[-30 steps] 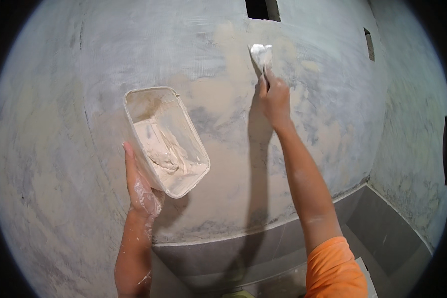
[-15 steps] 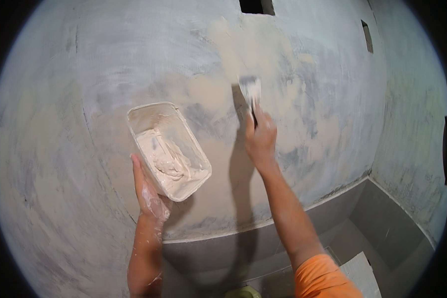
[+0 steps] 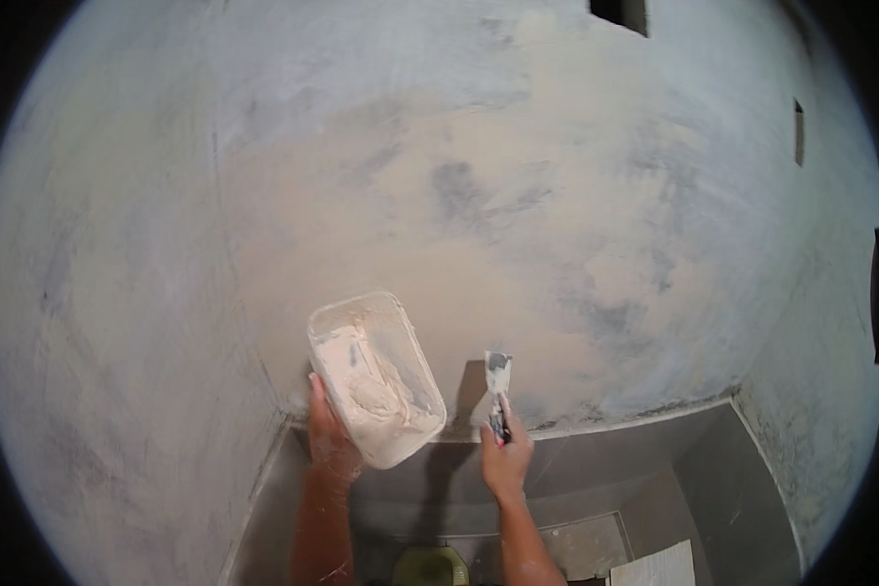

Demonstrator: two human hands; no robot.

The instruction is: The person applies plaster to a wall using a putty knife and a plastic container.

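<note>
A pale rectangular plastic tub (image 3: 422, 366) tilts toward me, with my left hand (image 3: 332, 439) wrapped under its left side. Pinkish-cream filler paste (image 3: 371, 396) lies thick on its bottom and is smeared up its walls. My right hand (image 3: 508, 459) grips the handle of a putty knife (image 3: 499, 376), blade upward and coated with paste. The blade is low in front of the wall, right of the tub; whether it touches the wall I cannot tell. Cream patches of filler spread over the grey wall (image 3: 391, 234) facing me.
Grey tiles (image 3: 732, 479) run along the wall's foot below a pale ledge. A greenish object (image 3: 430, 566) sits low at the middle, and a pale board (image 3: 654, 568) lies to its right. Two dark openings show in the wall, one at the top (image 3: 620, 14), one at the right (image 3: 799, 132).
My right hand has come down with the putty knife from the upper wall. The tub appears lower and further right. The whole view has shifted, showing more of the floor.
</note>
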